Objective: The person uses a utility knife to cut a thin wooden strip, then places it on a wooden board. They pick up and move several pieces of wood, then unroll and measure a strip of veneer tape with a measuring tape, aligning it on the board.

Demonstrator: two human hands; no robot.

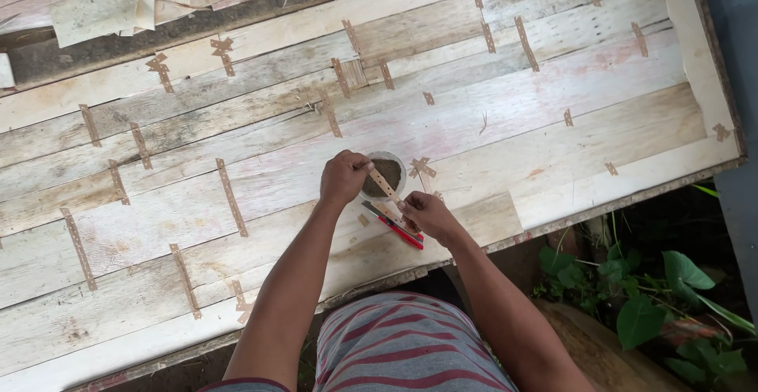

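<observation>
Both hands work over the patched veneer tabletop (474, 116): the left hand (343, 177) and the right hand (426, 213) each pinch one end of a tape strip (384, 184), fingers closed, keeping it taut across a small bowl (384, 174) beside a red cutter (395, 225).
</observation>
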